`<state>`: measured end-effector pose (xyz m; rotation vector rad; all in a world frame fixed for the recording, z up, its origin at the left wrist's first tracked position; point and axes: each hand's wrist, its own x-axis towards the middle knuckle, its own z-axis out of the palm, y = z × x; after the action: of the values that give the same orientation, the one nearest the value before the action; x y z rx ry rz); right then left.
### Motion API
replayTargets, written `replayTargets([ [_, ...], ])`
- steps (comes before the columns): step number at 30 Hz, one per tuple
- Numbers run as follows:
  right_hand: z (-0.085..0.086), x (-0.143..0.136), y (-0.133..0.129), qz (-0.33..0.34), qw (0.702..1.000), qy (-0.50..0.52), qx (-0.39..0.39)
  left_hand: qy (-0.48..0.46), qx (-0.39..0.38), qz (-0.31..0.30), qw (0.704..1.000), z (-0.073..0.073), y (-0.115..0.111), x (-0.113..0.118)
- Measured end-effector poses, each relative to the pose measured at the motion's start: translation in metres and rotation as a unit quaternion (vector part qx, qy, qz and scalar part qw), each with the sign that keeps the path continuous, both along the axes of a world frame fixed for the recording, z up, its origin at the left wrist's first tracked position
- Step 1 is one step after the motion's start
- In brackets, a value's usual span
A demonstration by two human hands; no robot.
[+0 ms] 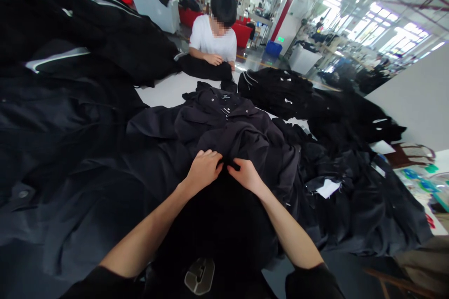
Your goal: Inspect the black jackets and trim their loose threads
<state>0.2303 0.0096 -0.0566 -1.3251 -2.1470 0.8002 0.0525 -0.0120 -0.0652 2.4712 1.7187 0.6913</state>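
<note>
A dark jacket (242, 133) lies spread before me, its collar and neck label (225, 96) toward the far side and snap buttons near the collar. My left hand (206, 167) is closed on the near part of the jacket, fingers curled over the cloth. Close beside it, my right hand (244, 173) pinches the same fabric between thumb and fingers. The cloth bunches in folds just beyond both hands. What lies under the fingers is partly hidden.
Black garments with white piping (115, 32) are heaped at the left, and more black clothes (280, 91) lie at the right. Dark clothing with a white paper tag (329, 188) sits nearer on the right. Across the white table (163, 91), a person (213, 39) handles black cloth.
</note>
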Motion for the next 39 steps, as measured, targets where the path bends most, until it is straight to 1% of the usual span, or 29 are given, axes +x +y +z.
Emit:
replayTargets([
  [2, -0.002, 0.000, 0.001, 0.004, 1.000, -0.015, -0.001, -0.008, -0.014, -0.014, 1.000, 0.001, 0.003, -0.001],
  [3, -0.003, 0.000, 0.001, 0.003, 1.000, -0.015, -0.001, -0.028, -0.023, -0.021, 0.999, 0.003, 0.004, -0.002],
  [5, -0.002, 0.000, 0.001, -0.004, 1.000, 0.002, -0.001, -0.101, -0.057, -0.034, 0.993, 0.008, 0.005, -0.006],
  [8, 0.002, 0.001, -0.002, 0.001, 0.998, 0.057, -0.019, -0.224, -0.130, -0.056, 0.964, 0.016, 0.005, -0.010],
  [11, 0.008, 0.001, -0.007, 0.015, 0.995, 0.090, -0.034, -0.283, -0.178, -0.083, 0.939, 0.022, 0.004, -0.012],
  [13, 0.012, 0.000, -0.010, 0.007, 0.997, 0.075, -0.030, -0.292, -0.191, -0.090, 0.933, 0.024, 0.003, -0.012],
  [15, 0.015, -0.002, -0.012, -0.008, 0.999, 0.040, -0.021, -0.285, -0.195, -0.090, 0.934, 0.025, 0.003, -0.011],
  [18, 0.018, -0.004, -0.013, -0.021, 1.000, -0.022, -0.005, -0.243, -0.176, -0.072, 0.951, 0.025, 0.000, -0.010],
  [20, 0.018, -0.005, -0.014, -0.024, 0.998, -0.050, 0.005, -0.197, -0.138, -0.054, 0.969, 0.024, -0.003, -0.010],
  [22, 0.017, -0.007, -0.013, -0.028, 0.997, -0.065, 0.008, -0.156, -0.102, -0.049, 0.981, 0.023, -0.005, -0.010],
  [24, 0.017, -0.007, -0.013, -0.029, 0.997, -0.070, 0.005, -0.131, -0.088, -0.052, 0.986, 0.022, -0.007, -0.010],
  [26, 0.016, -0.008, -0.013, -0.025, 0.997, -0.067, 0.001, -0.122, -0.096, -0.056, 0.986, 0.022, -0.007, -0.011],
  [31, 0.015, -0.010, -0.012, -0.018, 0.999, -0.051, -0.011, -0.164, -0.107, -0.085, 0.977, 0.025, -0.004, -0.012],
  [34, 0.015, -0.010, -0.012, -0.023, 0.999, -0.033, -0.013, -0.216, -0.121, -0.079, 0.966, 0.024, -0.004, -0.012],
  [36, 0.016, -0.009, -0.012, -0.021, 1.000, -0.009, -0.017, -0.260, -0.140, -0.072, 0.953, 0.022, -0.003, -0.011],
  [39, 0.017, -0.007, -0.013, -0.004, 0.999, 0.029, -0.031, -0.330, -0.190, -0.077, 0.921, 0.017, -0.002, -0.011],
])
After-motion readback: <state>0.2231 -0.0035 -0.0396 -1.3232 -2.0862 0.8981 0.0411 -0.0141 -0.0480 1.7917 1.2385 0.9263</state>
